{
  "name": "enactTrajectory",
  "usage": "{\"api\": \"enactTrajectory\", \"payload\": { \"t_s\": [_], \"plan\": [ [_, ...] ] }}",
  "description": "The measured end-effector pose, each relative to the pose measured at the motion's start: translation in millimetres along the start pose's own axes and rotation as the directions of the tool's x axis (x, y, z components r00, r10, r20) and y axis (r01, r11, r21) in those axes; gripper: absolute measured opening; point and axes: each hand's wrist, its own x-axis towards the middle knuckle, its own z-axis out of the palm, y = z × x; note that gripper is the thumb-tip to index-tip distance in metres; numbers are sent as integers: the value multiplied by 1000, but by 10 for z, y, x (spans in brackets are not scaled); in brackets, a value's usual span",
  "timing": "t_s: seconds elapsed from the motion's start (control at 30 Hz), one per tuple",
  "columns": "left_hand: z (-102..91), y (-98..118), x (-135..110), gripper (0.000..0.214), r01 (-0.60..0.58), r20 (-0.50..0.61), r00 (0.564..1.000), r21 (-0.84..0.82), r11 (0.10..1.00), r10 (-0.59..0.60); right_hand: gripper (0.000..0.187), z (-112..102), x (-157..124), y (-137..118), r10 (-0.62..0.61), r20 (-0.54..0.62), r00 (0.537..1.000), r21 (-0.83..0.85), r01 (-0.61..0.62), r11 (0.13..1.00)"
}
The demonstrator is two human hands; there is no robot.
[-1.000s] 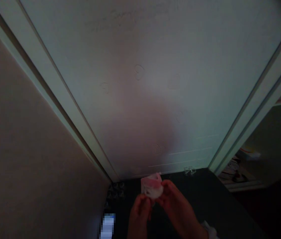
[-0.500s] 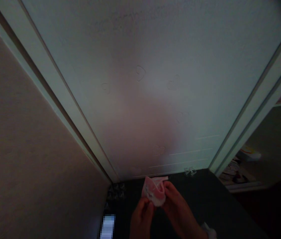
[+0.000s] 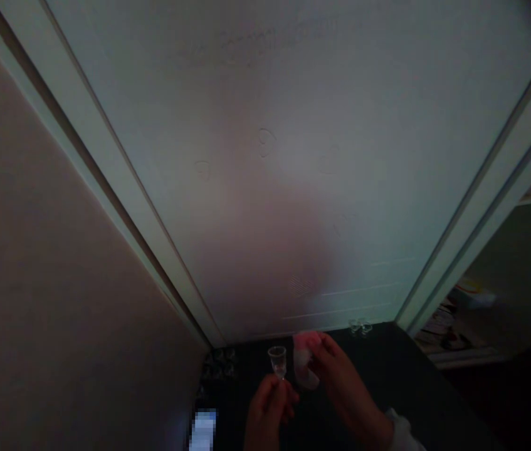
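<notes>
Low in the head view, my left hand (image 3: 269, 404) pinches the stem of a small clear stemmed glass (image 3: 277, 360), held upright with its bowl at the top. Just to its right, my right hand (image 3: 335, 373) is closed on a pink and white cloth (image 3: 306, 360), which hangs down from the fingers. A narrow gap lies between the cloth and the glass. The base of the glass is hidden by my left fingers. Both hands are above a dark tabletop (image 3: 387, 382).
Two small clear glasses (image 3: 360, 327) stand at the table's back right. Several more glasses (image 3: 220, 363) are at the back left, by the brown wall (image 3: 105, 313). A blurred bright screen (image 3: 203, 431) lies near the left edge. Behind rises a frosted panel (image 3: 340, 188); shelves (image 3: 457, 351) are at right.
The cloth has come away from the glass and moved slightly right with my right hand. It was bunched between both hands before; the glass in my left hand now shows.
</notes>
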Motion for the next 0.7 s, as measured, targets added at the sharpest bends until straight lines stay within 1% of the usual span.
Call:
{"api": "enactTrajectory", "payload": {
  "t_s": [0.1, 0.17, 0.27, 0.33, 0.4, 0.47, 0.53, 0.57, 0.63, 0.7],
  "plan": [
    [23, -13, 11, 47, 34, 30, 999, -19, 999, -34, 26, 149, -128, -12, 39, 138, 990, 52, -47, 998],
    [32, -38, 23, 48, 66, 5, 998, -38, 997, -66, 26, 232, -203, 9, 49, 235, 971, 67, -67, 996],
    [36, -70, 35, 49, 43, -79, 996, -64, 997, -48, 24, 289, -250, 51, 0, 311, 950, 91, -30, 995],
    [32, -68, 26, 48, 24, -87, 996, -57, 998, -29, 28, 293, -246, 74, -15, 343, 939, 127, -30, 991],
    [27, -49, 1, 47, 27, -54, 998, -31, 999, -29, 31, 280, -234, 96, -5, 346, 938, 143, -48, 989],
    [30, -24, -33, 48, 34, -32, 999, 5, 999, -33, 25, 255, -227, 117, 3, 316, 949, 131, -47, 990],
    [47, 1, -69, 50, 30, -41, 999, 27, 999, -29, 18, 226, -233, 129, -16, 273, 962, 99, -12, 995],
    [61, 14, -85, 52, 23, -47, 999, 25, 999, -22, 18, 213, -241, 127, -32, 256, 966, 74, 13, 997],
    [94, 41, -111, 53, -7, -48, 999, -3, 1000, 7, 28, 198, -264, 105, -57, 233, 971, 3, 58, 998],
    [122, 70, -129, 50, -42, -26, 999, -29, 999, 41, 38, 201, -293, 65, -75, 258, 963, -87, 100, 991]
  ]
}}
